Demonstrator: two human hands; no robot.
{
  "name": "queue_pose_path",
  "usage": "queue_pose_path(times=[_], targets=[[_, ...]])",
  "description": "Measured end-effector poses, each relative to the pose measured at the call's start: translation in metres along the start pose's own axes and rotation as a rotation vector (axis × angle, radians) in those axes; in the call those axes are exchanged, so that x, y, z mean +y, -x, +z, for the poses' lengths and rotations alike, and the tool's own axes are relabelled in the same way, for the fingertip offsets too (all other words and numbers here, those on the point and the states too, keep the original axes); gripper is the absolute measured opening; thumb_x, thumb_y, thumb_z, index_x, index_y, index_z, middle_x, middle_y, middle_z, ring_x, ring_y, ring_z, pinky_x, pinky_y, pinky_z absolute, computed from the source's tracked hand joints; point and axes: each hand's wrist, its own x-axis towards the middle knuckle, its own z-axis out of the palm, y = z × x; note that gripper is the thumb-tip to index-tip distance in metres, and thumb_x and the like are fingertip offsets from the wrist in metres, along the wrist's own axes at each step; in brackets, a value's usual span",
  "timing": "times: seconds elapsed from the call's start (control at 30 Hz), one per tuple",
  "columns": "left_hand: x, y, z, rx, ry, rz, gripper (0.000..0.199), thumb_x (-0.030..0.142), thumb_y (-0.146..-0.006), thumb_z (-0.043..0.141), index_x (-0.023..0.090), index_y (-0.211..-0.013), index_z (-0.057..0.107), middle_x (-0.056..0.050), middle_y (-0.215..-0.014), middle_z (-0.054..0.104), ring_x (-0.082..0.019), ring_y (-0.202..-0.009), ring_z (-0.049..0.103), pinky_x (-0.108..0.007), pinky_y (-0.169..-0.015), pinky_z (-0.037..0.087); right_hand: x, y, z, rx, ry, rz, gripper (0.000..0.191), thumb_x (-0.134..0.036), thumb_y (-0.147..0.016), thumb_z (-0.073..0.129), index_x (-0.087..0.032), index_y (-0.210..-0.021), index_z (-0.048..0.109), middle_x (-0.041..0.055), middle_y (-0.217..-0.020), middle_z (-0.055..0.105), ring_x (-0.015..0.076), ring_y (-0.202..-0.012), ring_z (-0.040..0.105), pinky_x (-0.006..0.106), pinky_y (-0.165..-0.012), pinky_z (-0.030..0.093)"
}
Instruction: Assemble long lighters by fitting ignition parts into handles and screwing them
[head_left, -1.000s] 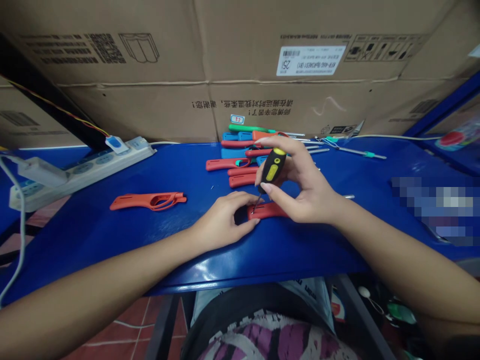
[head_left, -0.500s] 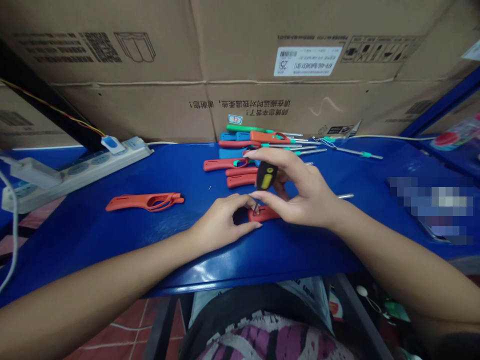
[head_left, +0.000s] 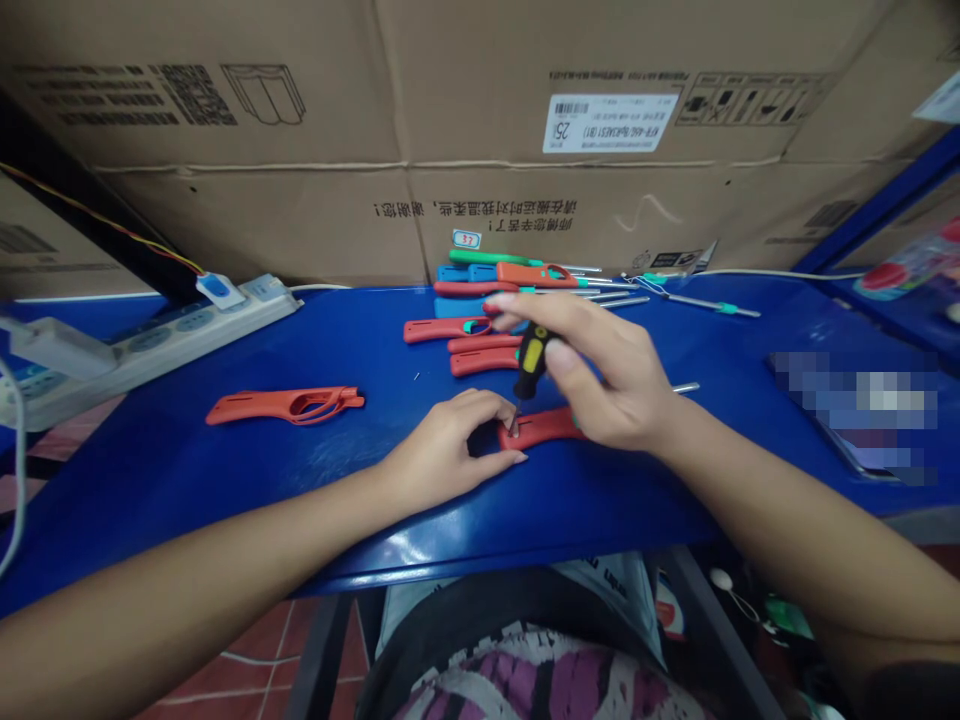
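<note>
A red long-nosed lighter (head_left: 546, 427) lies flat on the blue table, its metal tube poking out to the right beyond my right hand. My left hand (head_left: 442, 440) pinches its handle end between thumb and fingers. Above it, my right hand (head_left: 619, 375) holds a small black and yellow screwdriver (head_left: 533, 358) by the handle. The screwdriver stands slightly tilted, its tip at the lighter's handle end beside my left fingers. Whether a screw sits under the tip is hidden. An orange lighter casing (head_left: 281, 404) without a tube rests to the left.
Several red, blue, orange and green lighters (head_left: 480, 362) are piled behind my hands. A loose metal tube with wires (head_left: 712, 303) lies at the back right. The power strip (head_left: 195, 325) stands left, a phone (head_left: 847, 420) right, and a cardboard box (head_left: 300, 220) behind.
The thumb and fingers of my right hand have shifted around the screwdriver handle, showing more of it. My left hand keeps its hold on the lighter.
</note>
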Motion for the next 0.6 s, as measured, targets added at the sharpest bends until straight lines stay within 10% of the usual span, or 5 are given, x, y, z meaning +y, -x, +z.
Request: queue_pose_path(times=[0.6], targets=[[0.0, 0.002, 0.0002, -0.051, -0.039, -0.012, 0.019, 0.023, -0.088, 0.069, 0.019, -0.104, 0.061, -0.003, -0.105, 0.07, -0.019, -0.099, 0.066, -0.033, -0.092, 0.051, -0.0027, -0.0036, -0.0023, 0.058, 0.05, -0.011, 0.034, -0.033, -0.101, 0.054, -0.018, -0.131, 0.061, 0.0079, -0.111, 0.073, 0.0196, -0.099, 0.07, 0.032, -0.083, 0.06]])
